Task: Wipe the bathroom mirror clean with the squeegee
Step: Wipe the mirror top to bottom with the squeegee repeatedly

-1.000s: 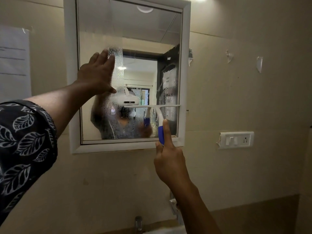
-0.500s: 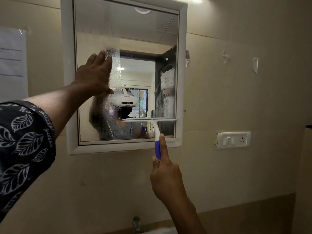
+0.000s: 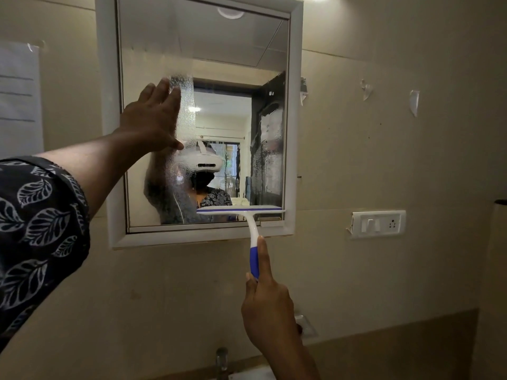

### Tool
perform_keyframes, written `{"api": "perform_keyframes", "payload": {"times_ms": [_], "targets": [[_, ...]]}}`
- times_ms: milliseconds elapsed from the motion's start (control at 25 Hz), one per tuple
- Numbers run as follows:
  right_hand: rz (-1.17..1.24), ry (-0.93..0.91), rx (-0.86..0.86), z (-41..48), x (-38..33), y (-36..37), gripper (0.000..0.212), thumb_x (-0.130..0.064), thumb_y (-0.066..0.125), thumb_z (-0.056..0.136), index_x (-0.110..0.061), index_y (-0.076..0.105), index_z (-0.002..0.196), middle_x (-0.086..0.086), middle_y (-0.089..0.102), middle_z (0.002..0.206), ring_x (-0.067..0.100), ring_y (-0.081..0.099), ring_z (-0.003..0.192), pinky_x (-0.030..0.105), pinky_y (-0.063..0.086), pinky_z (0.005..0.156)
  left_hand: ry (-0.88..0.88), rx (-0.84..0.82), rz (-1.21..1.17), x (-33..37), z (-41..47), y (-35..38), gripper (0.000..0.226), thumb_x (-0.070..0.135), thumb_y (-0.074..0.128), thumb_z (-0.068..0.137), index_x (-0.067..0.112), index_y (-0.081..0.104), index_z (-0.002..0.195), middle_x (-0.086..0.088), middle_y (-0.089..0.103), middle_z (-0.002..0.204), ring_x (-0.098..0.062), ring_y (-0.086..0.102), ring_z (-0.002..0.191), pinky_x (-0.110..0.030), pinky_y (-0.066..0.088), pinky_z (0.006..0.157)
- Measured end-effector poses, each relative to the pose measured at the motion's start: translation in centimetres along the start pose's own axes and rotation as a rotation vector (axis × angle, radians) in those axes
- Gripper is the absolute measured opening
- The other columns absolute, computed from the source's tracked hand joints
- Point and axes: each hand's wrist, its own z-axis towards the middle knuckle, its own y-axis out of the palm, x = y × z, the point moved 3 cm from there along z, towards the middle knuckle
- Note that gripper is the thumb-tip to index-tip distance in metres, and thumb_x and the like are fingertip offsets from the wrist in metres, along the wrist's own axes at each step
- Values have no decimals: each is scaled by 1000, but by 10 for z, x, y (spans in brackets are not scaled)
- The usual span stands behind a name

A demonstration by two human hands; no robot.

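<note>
Your squeegee [image 3: 241, 211] is low on the mirror [image 3: 203, 50], at its right side.
Your right hand [image 3: 267, 305] grips the blue handle [image 3: 254, 259], 1 finger along it; your left hand [image 3: 152, 120] is flat, probably touching the mirror.

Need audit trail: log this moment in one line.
right hand: grips white-and-blue plastic squeegee | blade: white-framed mirror, bottom right | left hand: flat on mirror | droplets: centre

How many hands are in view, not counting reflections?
2. The left hand lies flat against the mirror, left of centre; the right hand, below the mirror, grips the squeegee.
</note>
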Motion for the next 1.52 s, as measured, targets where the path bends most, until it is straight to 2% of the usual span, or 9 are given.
{"api": "perform_keyframes", "payload": {"times_ms": [240, 360, 480, 560, 680, 760, 920, 1040, 1520], "targets": [[-23, 9, -44, -5, 6, 4, 70, -34, 34, 99, -49, -23, 137, -10, 38, 69, 0, 40, 57, 12, 26, 45, 7, 9, 11, -1, 0, 1, 116, 33, 85, 62, 17, 10, 150, -7, 2, 159, -31, 4, 145, -55, 26, 109], [25, -13, -21, -7, -3, -4, 65, -34, 34, 99, -47, -13, 141, -8, 42, 68, 2, 43, 55, 13, 29, 43, -5, -3, -1, -1, 0, 0, 117, 33, 84, 62, 18, 9, 150, -7, 0, 159, -29, 2, 146, -54, 23, 111], [86, -190, 95, 7, -38, -36, 61, -34, 35, 99, -50, -5, 142, -6, 44, 64, 3, 42, 47, 13, 33, 38, -12, -2, -1, 0, 0, -1, 116, 33, 84, 63, 18, 8, 150, -7, -1, 159, -29, 1, 146, -54, 24, 111], [114, -335, 199, 37, -74, -69, 59, -35, 34, 99, -50, -2, 142, -4, 46, 69, 5, 46, 52, 14, 37, 40, -7, -1, 1, 1, 1, -2, 116, 33, 83, 64, 17, 7, 150, -8, -1, 159, -30, 1, 146, -54, 24, 111], [95, -470, 328, 96, -134, -124, 58, -31, 36, 99, -41, 2, 146, 0, 49, 74, 14, 54, 60, 26, 49, 49, -16, 7, 23, -2, 2, 0, 116, 36, 82, 65, 18, 5, 151, -7, -3, 159, -29, 0, 146, -51, 24, 112], [53, -518, 416, 132, -167, -150, 61, -25, 39, 99, -33, 4, 148, -4, 46, 71, 13, 54, 59, 24, 47, 48, -15, 19, 34, -2, 3, 3, 116, 38, 81, 66, 18, 3, 151, -6, -4, 159, -28, 0, 146, -49, 24, 113], [64, -524, 465, 178, -205, -172, 64, -20, 40, 98, -31, 4, 149, -5, 43, 69, 15, 55, 61, 25, 48, 47, -13, 35, 53, -3, 4, 6, 118, 42, 80, 65, 20, 2, 151, -4, -6, 159, -27, 0, 146, -46, 25, 113], [68, -547, 478, 191, -217, -172, 68, -14, 43, 95, -27, 4, 149, -6, 42, 66, 9, 51, 56, 17, 38, 37, -11, 29, 54, -5, 4, 9, 119, 45, 79, 65, 22, -1, 150, -2, -8, 159, -25, -2, 146, -46, 24, 113], [-16, -397, 347, 157, -192, -150, 71, -15, 36, 95, -35, -6, 147, -1, 34, 69, 14, 52, 64, 27, 44, 51, -31, 30, 39, -4, 5, 9, 119, 42, 81, 63, 22, 3, 151, -2, -4, 159, -25, 0, 146, -50, 25, 111]]}}
